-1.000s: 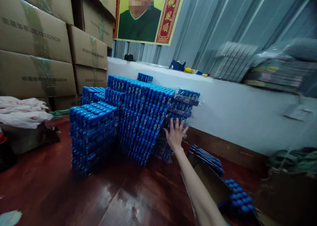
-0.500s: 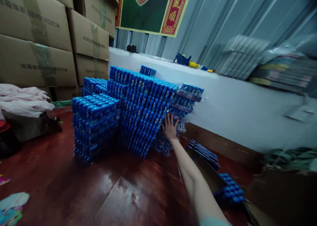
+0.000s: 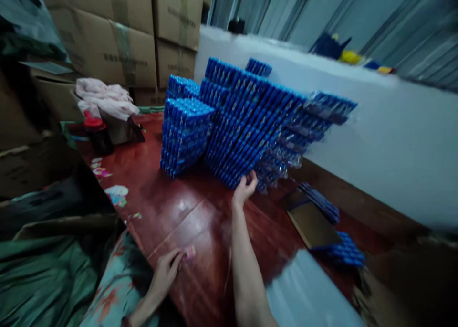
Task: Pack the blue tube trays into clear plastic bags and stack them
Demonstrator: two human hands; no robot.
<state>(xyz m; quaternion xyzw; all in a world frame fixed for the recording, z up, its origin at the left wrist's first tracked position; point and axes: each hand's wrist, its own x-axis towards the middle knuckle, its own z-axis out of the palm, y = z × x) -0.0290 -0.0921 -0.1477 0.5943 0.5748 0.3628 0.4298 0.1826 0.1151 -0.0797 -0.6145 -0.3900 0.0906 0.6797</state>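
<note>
Pinching pink scrap (image 3: 191,253), left hand (image 3: 165,270) nearly closed

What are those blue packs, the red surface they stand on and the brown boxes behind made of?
Blue packs: probably glossy plastic, since their rounded tops catch light.
Red surface: perhaps varnished wood or laminate; it reflects light and shows a straight seam.
Brown boxes: likely matte cardboard, judging by the dull tan sides, printing and tape.
</note>
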